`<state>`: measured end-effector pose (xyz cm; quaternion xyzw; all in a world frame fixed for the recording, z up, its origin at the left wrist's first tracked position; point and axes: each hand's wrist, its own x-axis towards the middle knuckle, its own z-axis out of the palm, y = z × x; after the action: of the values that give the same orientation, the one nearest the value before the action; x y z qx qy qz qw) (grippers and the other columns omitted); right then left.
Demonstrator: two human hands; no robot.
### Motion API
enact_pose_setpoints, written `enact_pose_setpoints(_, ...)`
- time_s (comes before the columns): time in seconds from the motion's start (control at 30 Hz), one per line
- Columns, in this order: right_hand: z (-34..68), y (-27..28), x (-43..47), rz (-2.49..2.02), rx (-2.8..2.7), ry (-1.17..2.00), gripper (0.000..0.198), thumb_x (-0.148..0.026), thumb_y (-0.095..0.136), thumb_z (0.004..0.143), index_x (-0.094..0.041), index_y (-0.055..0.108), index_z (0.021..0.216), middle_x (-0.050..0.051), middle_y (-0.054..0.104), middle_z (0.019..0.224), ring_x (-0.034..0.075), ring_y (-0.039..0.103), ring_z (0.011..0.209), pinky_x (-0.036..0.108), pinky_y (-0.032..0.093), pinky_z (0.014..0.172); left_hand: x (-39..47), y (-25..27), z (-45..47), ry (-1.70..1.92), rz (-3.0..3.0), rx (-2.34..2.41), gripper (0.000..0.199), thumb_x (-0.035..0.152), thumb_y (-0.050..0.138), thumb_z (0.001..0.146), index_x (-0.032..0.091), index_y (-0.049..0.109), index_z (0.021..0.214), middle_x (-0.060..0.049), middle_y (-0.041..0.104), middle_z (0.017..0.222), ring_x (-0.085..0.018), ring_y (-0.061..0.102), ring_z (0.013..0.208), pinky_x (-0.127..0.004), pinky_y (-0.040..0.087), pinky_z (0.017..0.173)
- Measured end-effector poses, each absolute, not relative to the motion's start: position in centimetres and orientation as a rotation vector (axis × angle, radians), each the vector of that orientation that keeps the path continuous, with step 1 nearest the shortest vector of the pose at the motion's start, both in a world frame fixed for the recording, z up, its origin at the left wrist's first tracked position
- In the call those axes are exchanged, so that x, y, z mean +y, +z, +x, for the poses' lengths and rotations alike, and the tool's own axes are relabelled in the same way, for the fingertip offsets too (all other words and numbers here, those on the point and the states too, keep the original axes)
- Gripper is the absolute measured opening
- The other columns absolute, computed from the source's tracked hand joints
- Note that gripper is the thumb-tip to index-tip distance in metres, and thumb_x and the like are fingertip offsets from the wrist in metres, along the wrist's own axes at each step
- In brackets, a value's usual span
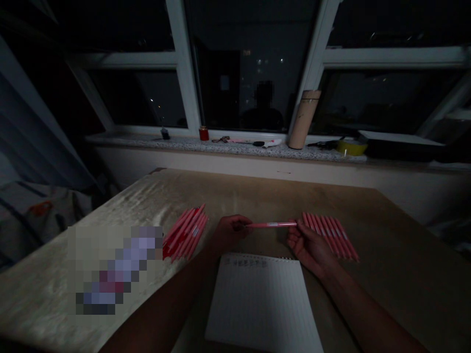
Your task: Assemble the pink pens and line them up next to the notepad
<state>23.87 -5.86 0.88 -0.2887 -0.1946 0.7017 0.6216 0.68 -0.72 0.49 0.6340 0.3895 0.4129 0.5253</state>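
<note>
The head-mounted camera is positioned above the near side of the desk (pixel 265 193), facing forward and angled downward. The left hand (pixel 231 231) and right hand (pixel 309 246) occupy the middle range, below mid-height; the windowsill (pixel 235 147) and window (pixel 253 68) stand farther off, across the upper portion.

1. This is looking like a home.
2. Blue-grey draped cloth (pixel 40 127) is hanging at left.
3. A speckled grey stone sill (pixel 184 142) beneath white-framed glass windows (pixel 253 39) is carrying a small red jar (pixel 203 133) and a yellow tape roll (pixel 351 147).
</note>
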Motion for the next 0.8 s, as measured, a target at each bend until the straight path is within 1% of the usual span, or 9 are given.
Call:
enact_pose_setpoints(0.13, 23.87, 0.79, -5.88, -0.674, -0.453, 1.593, 0.012, -0.018, 0.073, 0.068, -0.016, 0.068, 0.078, 0.003, 0.07, 0.062, 0.011, 0.063, 0.053, 0.02, 0.054, 0.054, -0.66, 0.42, 0.69, 0.999, 1.529, 0.927, 0.031, 0.032, 0.071, 0.064, 0.009, 0.065, 0.084, -0.002, 0.06, 0.065, -0.008, 0.051, 0.055, -0.018, 0.035, 0.05)
enact_pose_setpoints(0.33, 24.03, 0.57, -5.66, -0.651, -0.444, 1.635, 0.011, -0.022, 0.07, 0.071, -0.015, 0.068, 0.08, 0.004, 0.071, 0.065, 0.012, 0.065, 0.056, 0.02, 0.054, 0.055, -0.62, 0.29, 0.72, 0.993, 1.505, 0.927, 0.031, 0.03, 0.072, 0.063, 0.009, 0.065, 0.083, -0.002, 0.06, 0.064, -0.008, 0.051, 0.056, -0.017, 0.035, 0.05)
enact_pose_setpoints(0.57, 24.05, 0.33, -5.74, -0.668, -0.466, 1.608, 0.011, -0.02, 0.07, 0.071, -0.016, 0.067, 0.08, 0.003, 0.07, 0.065, 0.011, 0.064, 0.055, 0.02, 0.053, 0.055, -0.43, -0.06, 0.59, 1.004, 1.508, 0.914, 0.032, 0.034, 0.07, 0.065, 0.01, 0.064, 0.086, -0.001, 0.06, 0.063, -0.007, 0.05, 0.054, -0.017, 0.034, 0.049)
enact_pose_setpoints(0.8, 23.95, 0.4, -5.74, -0.671, -0.461, 1.604, 0.01, -0.019, 0.07, 0.071, -0.015, 0.067, 0.079, 0.004, 0.07, 0.065, 0.011, 0.064, 0.056, 0.021, 0.054, 0.055, -0.64, 0.51, 0.71, 1.012, 1.501, 0.925, 0.029, 0.031, 0.071, 0.064, 0.009, 0.064, 0.083, -0.001, 0.059, 0.063, -0.007, 0.05, 0.054, -0.017, 0.036, 0.05)
